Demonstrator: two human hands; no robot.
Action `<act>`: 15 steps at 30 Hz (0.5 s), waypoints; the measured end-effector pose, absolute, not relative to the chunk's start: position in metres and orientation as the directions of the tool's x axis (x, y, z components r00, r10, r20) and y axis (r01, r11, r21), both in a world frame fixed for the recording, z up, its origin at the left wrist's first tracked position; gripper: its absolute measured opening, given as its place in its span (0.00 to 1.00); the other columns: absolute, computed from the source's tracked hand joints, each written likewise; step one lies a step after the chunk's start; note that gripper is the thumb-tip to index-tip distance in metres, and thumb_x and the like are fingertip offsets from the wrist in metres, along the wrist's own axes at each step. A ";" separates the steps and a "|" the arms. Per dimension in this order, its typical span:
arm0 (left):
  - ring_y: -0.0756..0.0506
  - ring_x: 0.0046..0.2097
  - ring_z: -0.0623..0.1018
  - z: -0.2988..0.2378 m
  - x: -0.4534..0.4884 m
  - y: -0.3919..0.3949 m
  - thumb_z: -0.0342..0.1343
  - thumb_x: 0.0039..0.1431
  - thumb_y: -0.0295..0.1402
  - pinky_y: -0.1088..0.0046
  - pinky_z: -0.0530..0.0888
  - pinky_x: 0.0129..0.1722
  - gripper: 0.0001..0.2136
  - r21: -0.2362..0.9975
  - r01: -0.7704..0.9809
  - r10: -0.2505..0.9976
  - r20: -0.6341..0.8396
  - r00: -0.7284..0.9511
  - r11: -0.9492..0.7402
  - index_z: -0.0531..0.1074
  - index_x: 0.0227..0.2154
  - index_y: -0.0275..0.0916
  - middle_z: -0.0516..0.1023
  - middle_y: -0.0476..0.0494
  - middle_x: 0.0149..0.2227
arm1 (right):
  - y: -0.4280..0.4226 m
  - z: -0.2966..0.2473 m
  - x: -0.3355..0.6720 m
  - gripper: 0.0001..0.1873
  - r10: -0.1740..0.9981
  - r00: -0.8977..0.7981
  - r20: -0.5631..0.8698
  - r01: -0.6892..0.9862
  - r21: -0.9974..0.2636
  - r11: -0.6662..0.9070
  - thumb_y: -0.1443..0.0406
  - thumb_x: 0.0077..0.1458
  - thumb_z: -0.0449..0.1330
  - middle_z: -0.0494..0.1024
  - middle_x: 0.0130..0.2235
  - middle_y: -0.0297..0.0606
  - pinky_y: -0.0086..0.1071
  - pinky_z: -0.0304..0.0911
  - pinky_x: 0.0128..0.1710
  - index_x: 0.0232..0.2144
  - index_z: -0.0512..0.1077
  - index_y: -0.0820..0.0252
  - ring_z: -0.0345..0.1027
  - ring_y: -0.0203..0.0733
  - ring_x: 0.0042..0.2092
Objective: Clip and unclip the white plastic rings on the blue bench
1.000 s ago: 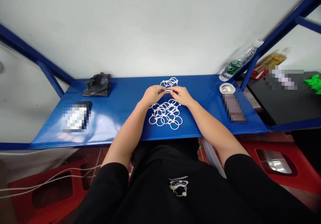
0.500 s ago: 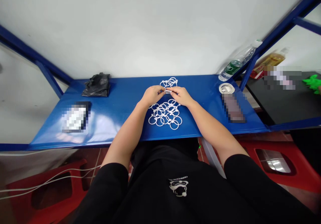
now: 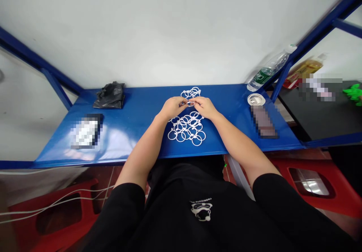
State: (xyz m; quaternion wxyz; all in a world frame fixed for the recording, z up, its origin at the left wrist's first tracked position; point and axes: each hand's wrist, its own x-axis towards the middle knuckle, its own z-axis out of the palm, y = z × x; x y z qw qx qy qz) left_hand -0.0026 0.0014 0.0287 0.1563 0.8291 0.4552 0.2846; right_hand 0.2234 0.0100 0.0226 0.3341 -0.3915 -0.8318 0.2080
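Note:
Between my hands is a white ring point(image 3: 190, 102), gripped from both sides. My left hand point(image 3: 173, 108) pinches its left side, fingers closed. On the right side, the closed fingertips of my right hand point(image 3: 205, 108) hold it. Just below my hands, a pile of white rings point(image 3: 186, 127) with small knobs on them lies on the blue table point(image 3: 135, 112). Beyond my fingers sits a smaller group of similar white rings point(image 3: 194, 91), partly hidden by my hands.
A black plastic bag point(image 3: 109, 95) and a blurred-out flat object point(image 3: 87, 131) lie at the left. To the right are a water bottle point(image 3: 264, 73), a white coil point(image 3: 256, 100) and a blurred-out brown item point(image 3: 264, 121). A wall point(image 3: 169, 33) stands behind the table.
The held ring has tilted slightly so that more of its opening shows between my fingers. My hands stay almost in the same place, and the piles have not changed.

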 end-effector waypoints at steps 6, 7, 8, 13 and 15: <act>0.46 0.38 0.80 0.028 0.001 0.000 0.61 0.65 0.36 0.69 0.74 0.40 0.05 0.521 0.647 0.831 0.328 0.450 -0.556 0.81 0.38 0.43 0.84 0.46 0.37 | 0.010 0.023 0.223 0.21 0.789 -0.463 0.403 0.518 -0.600 0.610 0.73 0.58 0.53 0.86 0.45 0.38 0.40 0.71 0.53 0.44 0.84 0.55 0.78 0.46 0.46; 0.46 0.38 0.80 0.027 0.001 0.000 0.61 0.65 0.36 0.69 0.74 0.40 0.05 0.522 0.647 0.831 0.325 0.452 -0.556 0.80 0.38 0.43 0.84 0.46 0.37 | 0.010 0.023 0.223 0.21 0.784 -0.468 0.409 0.515 -0.595 0.617 0.73 0.58 0.53 0.86 0.44 0.38 0.40 0.71 0.53 0.43 0.84 0.56 0.78 0.47 0.46; 0.46 0.38 0.80 0.027 0.001 0.000 0.61 0.64 0.35 0.69 0.74 0.40 0.04 0.521 0.646 0.829 0.325 0.455 -0.558 0.80 0.38 0.43 0.84 0.46 0.37 | 0.011 0.023 0.223 0.21 0.778 -0.472 0.415 0.511 -0.590 0.625 0.73 0.57 0.53 0.86 0.44 0.39 0.40 0.71 0.53 0.43 0.84 0.56 0.78 0.47 0.47; 0.46 0.41 0.81 0.025 0.000 0.001 0.60 0.62 0.30 0.68 0.75 0.44 0.06 0.512 0.638 0.818 0.351 0.455 -0.575 0.80 0.41 0.42 0.83 0.45 0.43 | 0.013 0.017 0.224 0.24 0.745 -0.482 0.461 0.458 -0.593 0.663 0.75 0.56 0.52 0.85 0.45 0.39 0.40 0.71 0.54 0.44 0.84 0.55 0.79 0.46 0.48; 0.46 0.41 0.81 0.023 -0.002 0.002 0.59 0.63 0.30 0.69 0.75 0.45 0.06 0.510 0.645 0.822 0.365 0.437 -0.570 0.80 0.41 0.41 0.83 0.44 0.44 | 0.014 0.015 0.225 0.25 0.740 -0.475 0.476 0.446 -0.595 0.669 0.75 0.57 0.52 0.85 0.47 0.39 0.41 0.72 0.55 0.47 0.84 0.55 0.79 0.46 0.50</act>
